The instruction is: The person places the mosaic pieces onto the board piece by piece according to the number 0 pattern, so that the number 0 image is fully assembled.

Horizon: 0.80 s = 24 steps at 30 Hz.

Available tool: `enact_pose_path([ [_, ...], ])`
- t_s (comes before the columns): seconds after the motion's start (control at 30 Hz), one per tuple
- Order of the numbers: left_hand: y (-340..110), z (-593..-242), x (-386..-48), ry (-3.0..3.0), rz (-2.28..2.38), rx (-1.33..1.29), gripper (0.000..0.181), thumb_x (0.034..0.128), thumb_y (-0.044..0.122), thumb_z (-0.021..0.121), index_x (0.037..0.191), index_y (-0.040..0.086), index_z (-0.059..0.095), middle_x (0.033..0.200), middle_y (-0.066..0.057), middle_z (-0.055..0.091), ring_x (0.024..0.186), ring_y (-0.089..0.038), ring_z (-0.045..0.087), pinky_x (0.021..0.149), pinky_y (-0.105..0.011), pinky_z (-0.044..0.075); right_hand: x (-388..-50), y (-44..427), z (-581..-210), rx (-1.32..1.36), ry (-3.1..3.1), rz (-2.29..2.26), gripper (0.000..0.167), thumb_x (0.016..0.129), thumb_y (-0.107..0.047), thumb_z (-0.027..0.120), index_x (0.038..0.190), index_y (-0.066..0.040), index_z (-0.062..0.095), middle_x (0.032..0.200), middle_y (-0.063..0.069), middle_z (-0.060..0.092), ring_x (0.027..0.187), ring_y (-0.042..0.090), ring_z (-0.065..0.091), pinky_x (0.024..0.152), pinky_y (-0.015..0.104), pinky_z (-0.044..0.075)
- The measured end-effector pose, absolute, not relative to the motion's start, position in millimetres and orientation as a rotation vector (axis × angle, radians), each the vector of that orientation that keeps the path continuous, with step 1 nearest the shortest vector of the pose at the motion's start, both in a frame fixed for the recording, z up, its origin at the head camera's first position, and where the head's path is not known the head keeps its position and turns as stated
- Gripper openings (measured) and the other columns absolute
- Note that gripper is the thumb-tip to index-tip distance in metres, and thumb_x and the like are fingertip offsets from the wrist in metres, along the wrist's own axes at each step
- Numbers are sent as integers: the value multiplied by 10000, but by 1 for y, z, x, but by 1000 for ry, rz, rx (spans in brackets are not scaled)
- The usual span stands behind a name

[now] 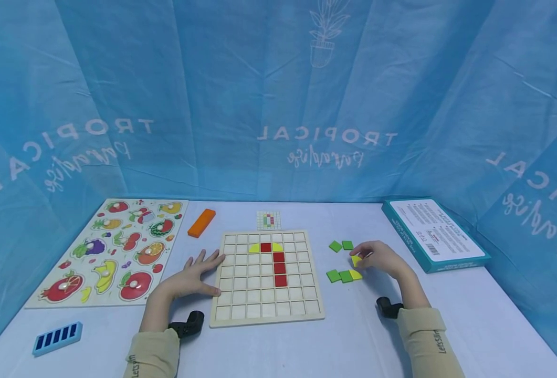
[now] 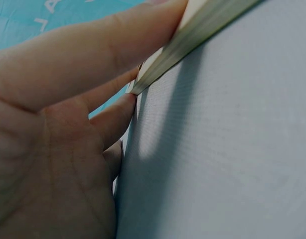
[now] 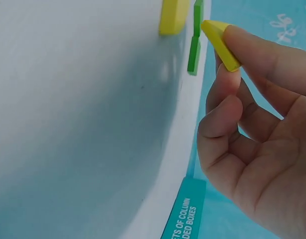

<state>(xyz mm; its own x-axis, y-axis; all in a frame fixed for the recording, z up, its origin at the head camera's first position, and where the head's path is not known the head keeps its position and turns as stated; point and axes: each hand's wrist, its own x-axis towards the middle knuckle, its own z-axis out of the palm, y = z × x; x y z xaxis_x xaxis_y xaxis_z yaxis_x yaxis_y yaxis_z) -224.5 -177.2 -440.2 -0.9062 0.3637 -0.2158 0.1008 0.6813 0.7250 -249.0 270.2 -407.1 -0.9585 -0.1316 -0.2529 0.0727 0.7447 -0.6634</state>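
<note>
The right hand [image 1: 379,258] pinches a yellow tile [image 1: 356,260] in its fingers above the desk [image 1: 354,336], and the board [image 1: 253,297] lies to its left. The left hand [image 1: 187,281] (fingers spread, unclenched) touches that board's left edge.

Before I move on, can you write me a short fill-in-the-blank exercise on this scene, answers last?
1. The right hand pinches a ____ piece.
2. The left hand touches the ____ edge of the grid board.
3. On the grid board lie exactly ____ red tiles.
4. The block between the fruit puzzle and the grid board is coloured ____.
Missing words: yellow; left; four; orange.
</note>
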Motion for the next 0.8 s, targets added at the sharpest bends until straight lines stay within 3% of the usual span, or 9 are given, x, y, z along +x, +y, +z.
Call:
enact_pose_path([
  [0.3,-177,-440,-225,2554,1070,366,945,652,272,777,1441,73,297,1526,-175,141,1385,-414,-87,1082,-590,-87,-249,262,-407,-21,2648,-1117,241,804,-103,656,1039,-54,658,958,79,589,918,234,498,754,339,436],
  [0.57,-177,-439,-224,2548,1071,361,939,658,272,774,1442,75,296,1526,-176,140,1384,-416,-89,1080,-593,-89,-248,251,-409,-20,2611,-1196,247,838,-178,635,1043,-40,640,877,70,581,790,198,524,704,297,468],
  [0.8,-177,-439,-224,2542,1067,364,942,660,283,775,1443,75,293,1527,-177,136,1385,-412,-91,1083,-587,-89,-247,241,-406,26,2586,-1214,257,836,-189,632,1047,-42,623,903,73,608,813,202,533,718,294,477],
])
